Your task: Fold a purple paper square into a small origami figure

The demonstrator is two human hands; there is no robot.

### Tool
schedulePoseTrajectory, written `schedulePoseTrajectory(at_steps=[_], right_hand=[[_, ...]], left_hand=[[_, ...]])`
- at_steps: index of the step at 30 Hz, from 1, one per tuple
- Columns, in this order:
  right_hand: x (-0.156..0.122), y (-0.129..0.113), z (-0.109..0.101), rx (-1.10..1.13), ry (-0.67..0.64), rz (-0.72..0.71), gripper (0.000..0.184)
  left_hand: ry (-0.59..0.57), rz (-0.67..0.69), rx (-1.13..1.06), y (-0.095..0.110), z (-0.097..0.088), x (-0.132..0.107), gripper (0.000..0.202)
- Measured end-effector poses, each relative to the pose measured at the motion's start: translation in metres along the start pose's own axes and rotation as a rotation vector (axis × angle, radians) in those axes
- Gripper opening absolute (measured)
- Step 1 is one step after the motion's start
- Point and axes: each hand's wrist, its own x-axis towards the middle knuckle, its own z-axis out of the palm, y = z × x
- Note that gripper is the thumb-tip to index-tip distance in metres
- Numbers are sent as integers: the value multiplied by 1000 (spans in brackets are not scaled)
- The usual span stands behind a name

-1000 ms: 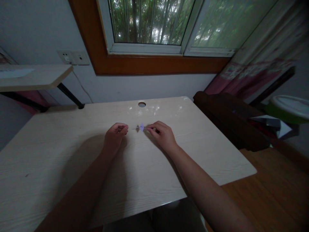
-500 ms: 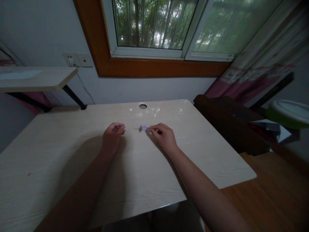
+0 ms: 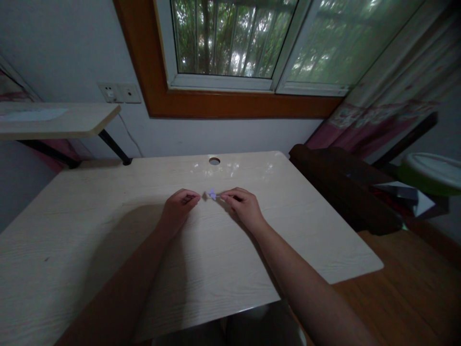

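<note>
No readable lettering, numbers or signs.
Too pale and blurred to tell any print on the sheet (image 3: pixel 36 114) lying on the raised shelf (image 3: pixel 74 127) at far left; too small to make out any marking on the wall sockets (image 3: pixel 120 93) at far left; too dim and blurred for any wording on the folded grey-and-white item (image 3: pixel 410 194) or the green-sided container (image 3: pixel 414 178) at right.
</note>
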Motion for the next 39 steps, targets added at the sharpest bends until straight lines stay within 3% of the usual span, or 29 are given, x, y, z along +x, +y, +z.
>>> schedulePoseTrajectory(at_steps=[6, 11, 20, 26, 39], right_hand=[[-1, 0, 2, 58, 0, 37, 13], [-1, 1, 2, 63, -23, 37, 13], [-3, -5, 5, -23, -34, -91, 10], [-2, -9, 5, -26, -37, -109, 10], [-2, -8, 4, -26, -62, -120, 10]], left_hand=[[-47, 52, 0, 4, 1, -2, 17], [-16, 55, -24, 4, 1, -2, 16], [1, 207, -83, 10, 0, -3, 17], [-49, 196, -49, 10, 0, -3, 17], [-43, 190, -34, 11, 0, -3, 17]])
